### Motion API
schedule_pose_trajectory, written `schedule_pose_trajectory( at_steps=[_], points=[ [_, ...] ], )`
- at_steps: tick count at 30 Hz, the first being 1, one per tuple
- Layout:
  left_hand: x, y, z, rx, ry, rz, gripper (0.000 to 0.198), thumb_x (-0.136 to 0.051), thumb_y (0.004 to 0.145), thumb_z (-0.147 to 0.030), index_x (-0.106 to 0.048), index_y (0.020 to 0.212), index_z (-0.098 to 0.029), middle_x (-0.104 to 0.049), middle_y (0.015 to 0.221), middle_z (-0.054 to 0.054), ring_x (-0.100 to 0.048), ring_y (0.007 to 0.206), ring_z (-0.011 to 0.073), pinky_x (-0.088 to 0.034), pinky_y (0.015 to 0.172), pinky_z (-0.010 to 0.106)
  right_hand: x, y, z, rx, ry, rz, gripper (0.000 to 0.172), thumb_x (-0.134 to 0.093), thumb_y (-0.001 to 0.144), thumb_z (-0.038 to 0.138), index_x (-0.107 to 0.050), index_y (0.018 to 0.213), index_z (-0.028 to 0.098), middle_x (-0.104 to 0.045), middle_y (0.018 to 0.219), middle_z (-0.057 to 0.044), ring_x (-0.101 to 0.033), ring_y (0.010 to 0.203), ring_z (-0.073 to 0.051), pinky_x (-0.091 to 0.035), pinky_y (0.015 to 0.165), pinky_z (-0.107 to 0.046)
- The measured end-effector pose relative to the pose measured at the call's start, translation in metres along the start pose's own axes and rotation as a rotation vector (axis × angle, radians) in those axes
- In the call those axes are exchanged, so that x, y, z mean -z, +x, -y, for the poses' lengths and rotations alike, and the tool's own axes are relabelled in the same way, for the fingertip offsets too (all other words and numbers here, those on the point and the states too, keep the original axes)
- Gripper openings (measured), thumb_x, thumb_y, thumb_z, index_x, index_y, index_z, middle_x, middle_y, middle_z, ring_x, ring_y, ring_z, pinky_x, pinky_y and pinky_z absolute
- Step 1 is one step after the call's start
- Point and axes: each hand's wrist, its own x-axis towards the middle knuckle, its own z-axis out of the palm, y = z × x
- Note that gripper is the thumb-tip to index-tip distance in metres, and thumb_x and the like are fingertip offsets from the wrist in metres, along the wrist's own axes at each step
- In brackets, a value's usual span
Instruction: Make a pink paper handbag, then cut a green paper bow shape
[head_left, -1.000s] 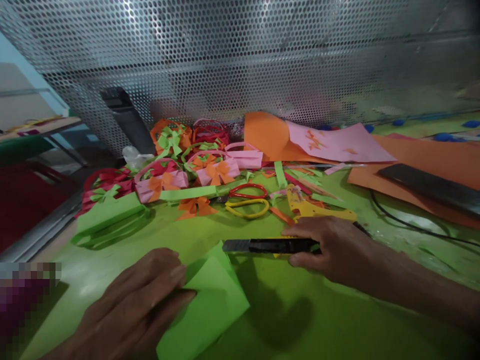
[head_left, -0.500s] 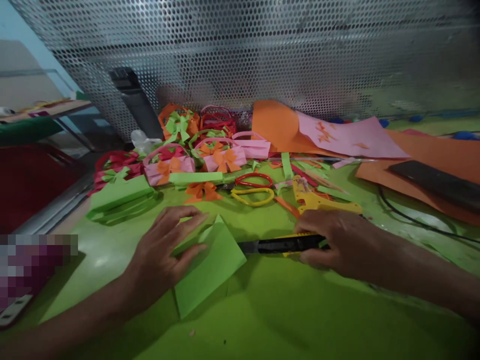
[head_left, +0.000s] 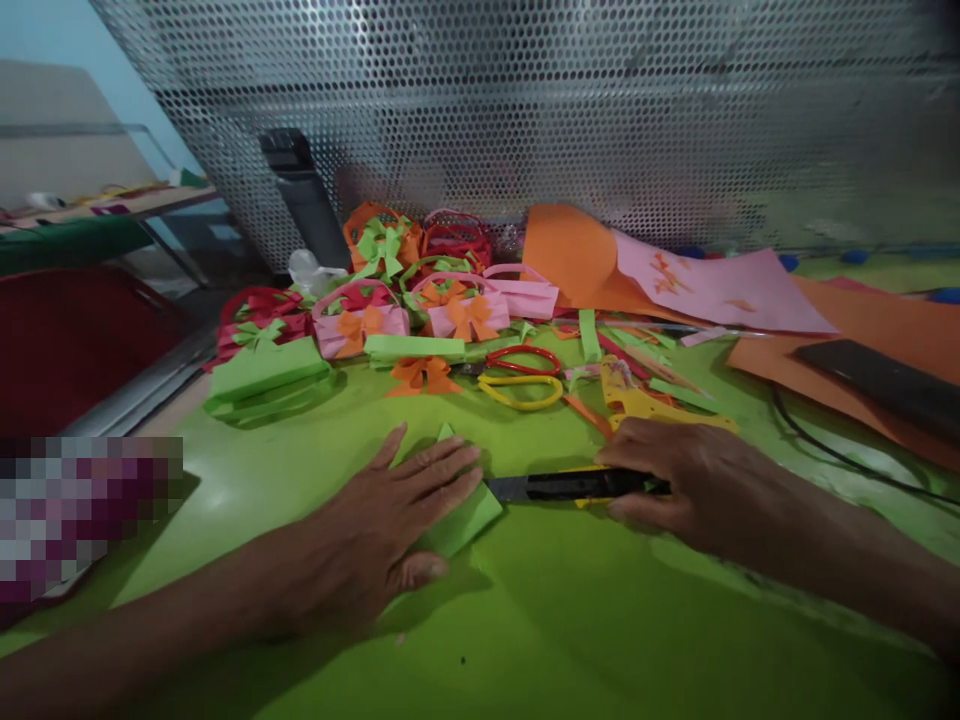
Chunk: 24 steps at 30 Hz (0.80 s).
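Head view showed the left hand point(head_left: 382, 535) lying flat on a folded green paper point(head_left: 469, 518), fingers spread and pressing down, gripping nothing. The paper sat on the green table point(head_left: 570, 630), near its middle, mostly hidden under the palm. Just beside it, the right hand point(head_left: 679, 480) had its fingers curled closed around the handle of a utility knife point(head_left: 570, 487), whose dark tip reached the paper's right edge.

Behind the knife lay a yellow glue gun point(head_left: 649, 402), partly covered by the right knuckles, and two scissor handles point(head_left: 519, 378), one red and one yellow. An orange bow point(head_left: 424, 375) and a stack of green strips point(head_left: 262, 372) lay further left. Small paper baskets point(head_left: 361, 325) in pink, red and orange crowded the back, with bows on their fronts; their insides could not be made out. An orange sheet point(head_left: 570, 258) and a pink sheet point(head_left: 720, 290) leaned at the perforated metal screen point(head_left: 525, 110). A dark flat slab point(head_left: 885, 382) rested at the right, near a black cable point(head_left: 832, 445).
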Motion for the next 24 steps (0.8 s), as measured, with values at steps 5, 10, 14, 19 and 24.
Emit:
schedule_pose_trajectory(
  at_steps=[5,10,14,19,24],
  points=[
    [0.0076,0.0027,0.0053,0.051,-0.019,0.031,0.054,-0.029,0.092,-0.040,-0.010,0.141,-0.029,-0.011,0.149,0.002,-0.007,0.136,0.0237,0.006,0.106,0.054,-0.0039,-0.0009,0.0004,0.035,-0.042,-0.023,0.021,-0.059,0.079,0.030,-0.064,0.097,0.022,-0.063,0.089,-0.006,-0.061,0.079,-0.025,-0.046,0.068,-0.038],
    [0.0067,0.0005,0.0066,-0.011,0.013,-0.134,0.047,-0.035,0.091,-0.029,-0.029,0.137,-0.022,-0.024,0.146,0.006,-0.015,0.135,0.0225,0.002,0.108,0.053,-0.0083,-0.0022,0.0006,0.036,-0.071,-0.040,0.022,-0.058,0.080,0.029,-0.063,0.100,0.023,-0.062,0.090,-0.006,-0.061,0.077,-0.024,-0.048,0.066,-0.039],
    [0.0015,-0.0028,0.0035,-0.143,0.028,-0.282,0.035,-0.042,0.089,-0.022,-0.048,0.123,-0.016,-0.042,0.138,0.008,-0.026,0.133,0.0201,-0.010,0.111,0.046,-0.0084,-0.0031,-0.0014,0.068,-0.092,-0.059,0.022,-0.058,0.080,0.029,-0.063,0.100,0.021,-0.061,0.089,-0.007,-0.061,0.075,-0.024,-0.048,0.065,-0.039],
    [0.0013,-0.0012,-0.0006,-0.169,-0.037,-0.172,0.052,-0.044,0.087,-0.031,-0.032,0.135,-0.013,-0.034,0.142,0.012,-0.022,0.133,0.0225,-0.021,0.109,0.044,-0.0086,-0.0039,-0.0031,0.080,-0.098,-0.068,0.023,-0.059,0.079,0.030,-0.064,0.100,0.021,-0.062,0.091,-0.008,-0.062,0.077,-0.026,-0.049,0.067,-0.041],
    [0.0043,0.0000,-0.0026,-0.110,-0.050,-0.048,0.053,-0.039,0.090,-0.033,-0.025,0.139,-0.020,-0.020,0.147,0.008,-0.012,0.136,0.0220,-0.013,0.111,0.045,-0.0065,-0.0043,-0.0017,0.085,-0.114,-0.048,0.024,-0.056,0.081,0.031,-0.064,0.101,0.019,-0.063,0.091,-0.009,-0.063,0.078,-0.027,-0.049,0.067,-0.040]
  ],
)
